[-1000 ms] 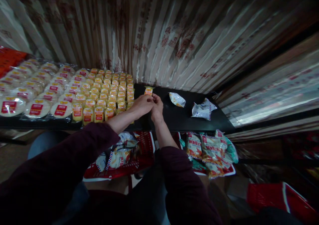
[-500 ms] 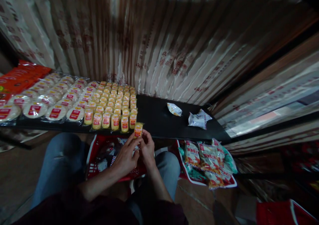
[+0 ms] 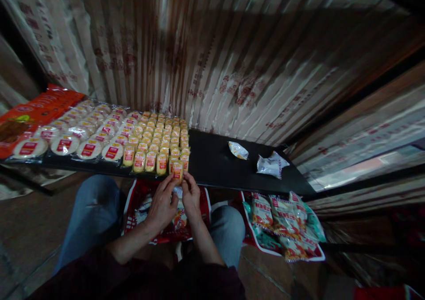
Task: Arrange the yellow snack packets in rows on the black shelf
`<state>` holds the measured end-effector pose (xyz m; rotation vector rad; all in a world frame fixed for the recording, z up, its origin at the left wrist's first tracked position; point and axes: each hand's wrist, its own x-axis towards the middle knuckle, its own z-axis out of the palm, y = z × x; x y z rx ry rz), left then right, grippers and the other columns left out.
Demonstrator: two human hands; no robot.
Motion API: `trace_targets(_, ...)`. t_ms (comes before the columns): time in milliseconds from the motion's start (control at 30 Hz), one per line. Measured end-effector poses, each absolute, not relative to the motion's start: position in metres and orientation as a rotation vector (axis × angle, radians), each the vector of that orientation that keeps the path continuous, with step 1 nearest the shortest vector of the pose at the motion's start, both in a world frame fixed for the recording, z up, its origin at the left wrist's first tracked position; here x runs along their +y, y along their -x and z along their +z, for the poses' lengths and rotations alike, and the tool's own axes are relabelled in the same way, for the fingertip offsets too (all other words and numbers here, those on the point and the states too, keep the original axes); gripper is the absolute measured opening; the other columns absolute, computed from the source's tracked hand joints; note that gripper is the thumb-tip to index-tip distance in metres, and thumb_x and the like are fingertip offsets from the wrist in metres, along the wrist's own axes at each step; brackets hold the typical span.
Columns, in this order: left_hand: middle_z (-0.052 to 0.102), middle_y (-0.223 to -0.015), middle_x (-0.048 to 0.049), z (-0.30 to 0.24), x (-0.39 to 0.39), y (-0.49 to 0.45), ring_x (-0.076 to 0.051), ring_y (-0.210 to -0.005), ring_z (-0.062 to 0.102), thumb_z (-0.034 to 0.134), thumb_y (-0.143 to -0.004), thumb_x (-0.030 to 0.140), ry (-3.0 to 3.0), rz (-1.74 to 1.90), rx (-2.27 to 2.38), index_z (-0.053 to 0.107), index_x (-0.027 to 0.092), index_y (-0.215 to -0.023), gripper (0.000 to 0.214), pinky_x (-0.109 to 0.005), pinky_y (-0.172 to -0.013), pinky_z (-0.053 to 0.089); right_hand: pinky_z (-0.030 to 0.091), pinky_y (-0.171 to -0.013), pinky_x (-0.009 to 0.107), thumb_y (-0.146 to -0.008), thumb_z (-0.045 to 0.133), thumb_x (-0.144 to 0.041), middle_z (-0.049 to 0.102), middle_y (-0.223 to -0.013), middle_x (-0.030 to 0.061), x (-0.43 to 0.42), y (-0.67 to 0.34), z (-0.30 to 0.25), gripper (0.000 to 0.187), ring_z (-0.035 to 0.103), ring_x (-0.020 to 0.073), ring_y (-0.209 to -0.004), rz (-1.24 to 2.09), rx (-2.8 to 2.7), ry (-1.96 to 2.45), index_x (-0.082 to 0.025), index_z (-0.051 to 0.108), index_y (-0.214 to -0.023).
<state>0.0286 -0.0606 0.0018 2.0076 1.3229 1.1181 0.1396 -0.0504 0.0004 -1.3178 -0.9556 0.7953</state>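
A small wrapped yellow cake (image 3: 177, 170) with a red and orange label stands upright at the front edge of the black shelf (image 3: 212, 167). My left hand (image 3: 162, 201) pinches it from the left and below. Against its lower right side, my right hand (image 3: 191, 198) has its thumb and fingertips closed in. Just behind are rows of the same packed cakes (image 3: 150, 160), the one directly behind partly hidden. Below my hands, between my knees, a red basket (image 3: 130, 211) holds wrapped packets, partly covered by my forearms.
Round white wrapped cakes (image 3: 89, 148) fill the shelf's left part, beside orange bags (image 3: 40, 114). Two packets, one white (image 3: 238, 150) and one silvery (image 3: 270, 165), lie on the right. A second basket (image 3: 322, 253) of snack bags stands right of my knee. Printed curtain (image 3: 212, 69) hangs behind.
Both hands have brought the small cake left, from the right end of the front row to in front of that row. The view has shifted slightly left.
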Motion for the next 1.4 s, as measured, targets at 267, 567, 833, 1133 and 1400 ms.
trace_targets(267,0.05,-0.137,-0.0142,-0.005,-0.061,-0.046,-0.022,-0.129,0.047,0.04,-0.081,0.007,-2.055,1.188,1.208,0.057,0.014,-0.118,0.041,-0.043,-0.109,0.042,0.05,-0.09,0.033,-0.08,0.061,-0.043,0.07,-0.108,0.0063,-0.051,-0.151,0.004,0.038,0.064,0.02,-0.098,0.85,-0.922,1.329,-0.018,0.064,-0.108)
trace_targets(567,0.044,-0.144,-0.0129,-0.01,-0.053,-0.049,-0.022,-0.135,0.04,0.037,-0.084,0.005,-2.24,1.126,1.121,0.054,0.016,-0.122,0.044,-0.045,-0.11,0.04,0.048,-0.082,0.03,-0.086,0.049,-0.044,0.068,-0.092,0.0048,-0.045,-0.151,-0.006,0.03,0.062,0.0176,-0.087,0.576,-0.915,1.462,-0.018,0.06,-0.098)
trace_targets(833,0.048,-0.142,-0.0147,-0.019,-0.037,-0.041,-0.027,-0.145,0.019,0.036,-0.085,0.006,-2.5,1.037,1.14,0.051,0.012,-0.132,0.049,-0.053,-0.112,0.035,0.045,-0.087,0.033,-0.09,0.046,-0.041,0.065,-0.099,0.0068,-0.035,-0.148,-0.021,0.028,0.059,0.0189,-0.092,0.467,-0.962,1.558,-0.019,0.059,-0.1)
trace_targets(1133,0.045,-0.145,-0.0126,-0.032,-0.036,-0.035,-0.028,-0.146,0.013,0.038,-0.082,0.003,-2.599,0.969,1.176,0.049,0.013,-0.134,0.055,-0.057,-0.112,0.03,0.043,-0.093,0.041,-0.09,0.045,-0.036,0.063,-0.107,0.0135,-0.034,-0.151,-0.03,0.031,0.055,0.0234,-0.102,0.254,-1.107,1.641,-0.014,0.059,-0.107)
trace_targets(1400,0.039,-0.148,-0.0169,-0.041,-0.032,-0.034,-0.027,-0.146,0.013,0.036,-0.083,0.003,-2.591,1.016,1.122,0.045,0.011,-0.136,0.054,-0.054,-0.112,0.031,0.043,-0.095,0.041,-0.09,0.042,-0.029,0.064,-0.114,0.0131,-0.029,-0.152,-0.028,0.034,0.057,0.023,-0.105,0.296,-1.18,1.645,-0.016,0.058,-0.117)
